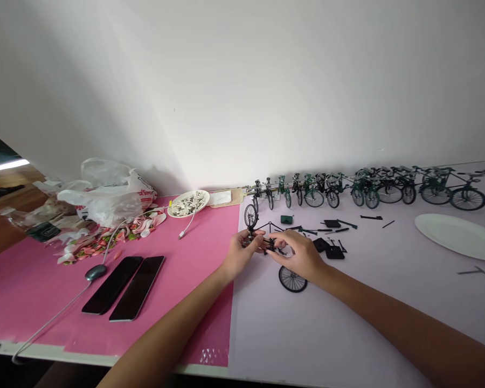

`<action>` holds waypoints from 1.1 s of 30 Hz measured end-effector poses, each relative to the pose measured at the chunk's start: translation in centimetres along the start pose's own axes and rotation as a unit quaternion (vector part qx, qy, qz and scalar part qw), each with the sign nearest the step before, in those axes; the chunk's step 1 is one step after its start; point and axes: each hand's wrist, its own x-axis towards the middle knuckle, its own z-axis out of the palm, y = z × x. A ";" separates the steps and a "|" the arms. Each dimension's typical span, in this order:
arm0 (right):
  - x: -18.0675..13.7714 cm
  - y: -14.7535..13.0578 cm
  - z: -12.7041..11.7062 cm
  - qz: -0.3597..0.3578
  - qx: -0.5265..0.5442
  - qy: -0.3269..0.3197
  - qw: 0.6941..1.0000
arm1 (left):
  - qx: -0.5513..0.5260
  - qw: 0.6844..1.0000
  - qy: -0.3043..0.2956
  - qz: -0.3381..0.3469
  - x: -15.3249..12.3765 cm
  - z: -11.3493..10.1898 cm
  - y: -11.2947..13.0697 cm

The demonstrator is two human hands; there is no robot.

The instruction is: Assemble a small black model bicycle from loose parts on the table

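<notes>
Over the pale side of the desk [339,339], a small dark model bicycle [271,244] is being held between two hands, with an upright wheel [250,216] standing out above the left hand [242,250]. By that hand the model is being pinched between thumb and fingers, while by the right hand [303,253] its slender members are being gripped at the fingertips; exactly which piece is being pressed cannot be told, since the contact is being partly hidden. Because such thin members are being held from both sides, a strut could be bent or snapped by too hard a squeeze. If the two grips were being turned against each other, a joint could be twisted out of line and the upright wheel knocked askew. Just below the right hand a second wheel [293,278] is showing; whether it is being carried by the model or by the desk cannot be told, but by a dropping wrist it could be caught and strained, or pushed aside. Beyond the right hand, small dark parts [335,252] are lying scattered, and by a stray knuckle one could be swept away. Towards the wall, model bicycles [314,198] are being crowded so closely that a single nudge could be passed along.
</notes>
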 end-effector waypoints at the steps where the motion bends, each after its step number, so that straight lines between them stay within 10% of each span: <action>1: -0.1 0.0 0.0 0.013 -0.009 -0.002 1.000 | 0.004 1.000 0.001 0.000 0.0 0.0 0.0; 33: -0.9 1.1 0.7 0.047 0.037 -0.053 0.997 | 0.047 0.998 -0.038 -0.023 -0.2 0.2 0.3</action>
